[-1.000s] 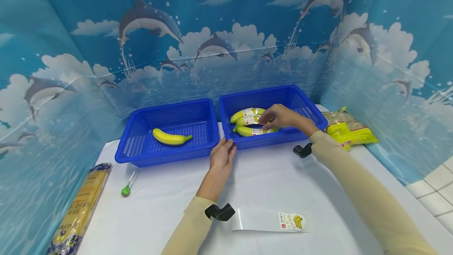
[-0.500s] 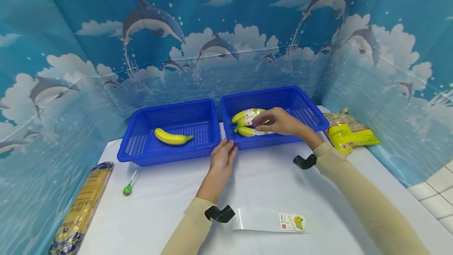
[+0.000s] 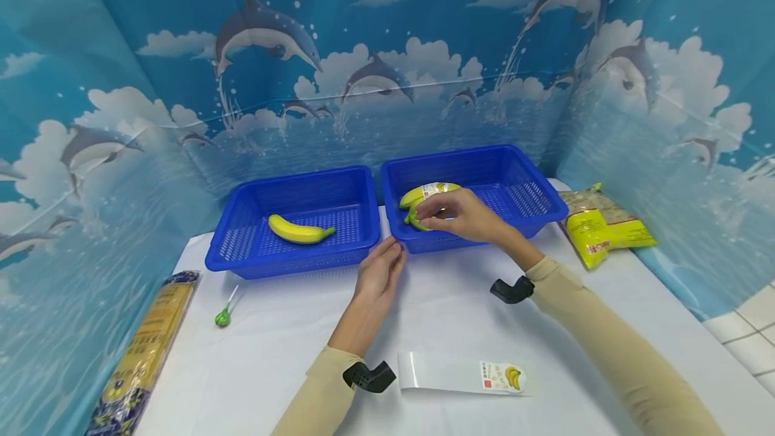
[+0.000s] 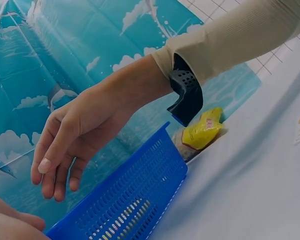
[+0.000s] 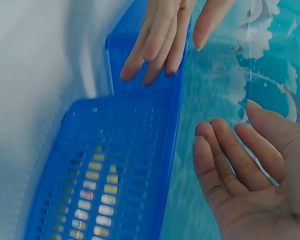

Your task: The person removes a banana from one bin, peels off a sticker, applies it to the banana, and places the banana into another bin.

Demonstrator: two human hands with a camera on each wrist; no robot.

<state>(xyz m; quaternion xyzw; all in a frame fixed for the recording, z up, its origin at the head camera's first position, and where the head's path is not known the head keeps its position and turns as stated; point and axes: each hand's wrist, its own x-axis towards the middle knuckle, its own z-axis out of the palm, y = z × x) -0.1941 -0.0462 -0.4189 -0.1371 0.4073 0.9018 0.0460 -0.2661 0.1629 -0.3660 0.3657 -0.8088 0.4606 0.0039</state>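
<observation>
At the front left corner of the right blue basket [image 3: 527,204], my left hand [image 3: 377,276] rests its extended fingers against the outer wall. My right hand [image 3: 461,215] hovers over the front of that basket, fingers loosely bent and nothing between them, as the right wrist view shows. Below and behind it lie yellow-green bananas, the rear banana [image 3: 414,197] wrapped in a white printed label; the hand partly covers the others. The left blue basket [image 3: 233,241] holds one unlabelled banana [image 3: 299,231]. A clear strip with a banana label [image 3: 502,377] lies in front, between my forearms.
A green lollipop [image 3: 223,317] lies on the white tabletop below the left basket. Along the left edge is a long yellow package [image 3: 142,348]. A yellow food bag [image 3: 605,227] lies right of the right basket. A dolphin-print curtain [image 3: 375,113] hangs behind.
My right hand has moved left and slightly towards me over the bananas, covering more of the front ones. My left hand has stayed at the basket corner. The view has shifted slightly.
</observation>
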